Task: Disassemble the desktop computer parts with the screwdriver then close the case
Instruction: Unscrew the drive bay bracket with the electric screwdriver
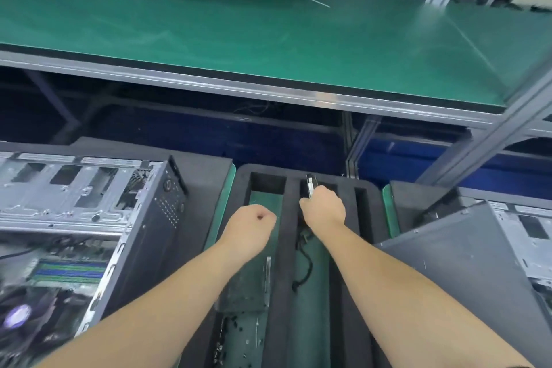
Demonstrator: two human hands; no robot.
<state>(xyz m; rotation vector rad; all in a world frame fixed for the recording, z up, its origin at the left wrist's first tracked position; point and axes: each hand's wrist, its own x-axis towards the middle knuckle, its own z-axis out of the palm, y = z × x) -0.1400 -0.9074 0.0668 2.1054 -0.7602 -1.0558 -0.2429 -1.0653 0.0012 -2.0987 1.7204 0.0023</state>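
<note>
Right hand (324, 207): fingers curled round a small dark part with a pale metal face (310, 185), held on edge. Only its far end shows past the knuckles; what the part is, cannot tell. Long axis runs away from the person, in line with the tray's middle slot (309, 302). The part sits over the far end of that slot, so the coming move reads as straight down into it, no turn needed.

Left hand (254, 225): fingers closed in a loose fist, nothing visible in it. It hangs over the left slot (263, 203), just beside the right hand, a foam rib between them. The right hand is the one on the part; the left is near enough to help but idle.

Outward: the foam tray (372, 218) is black, with long slots running away from the person, green showing at the bottoms. A black cable (306, 263) lies in the middle slot, under the right forearm, nearer the person than the held part. A flat dark part (245, 287) lies in the left slot, with small screws (239, 334) scattered nearer still.

Open case (89, 218) to the left of the tray, side off, board and fan exposed; well apart from both hands. A second case (478, 254) to the right. Green bench (268, 33) beyond, raised. No screwdriver in sight.

Judgement: mid-task, parts being stowed; the case remains open.
</note>
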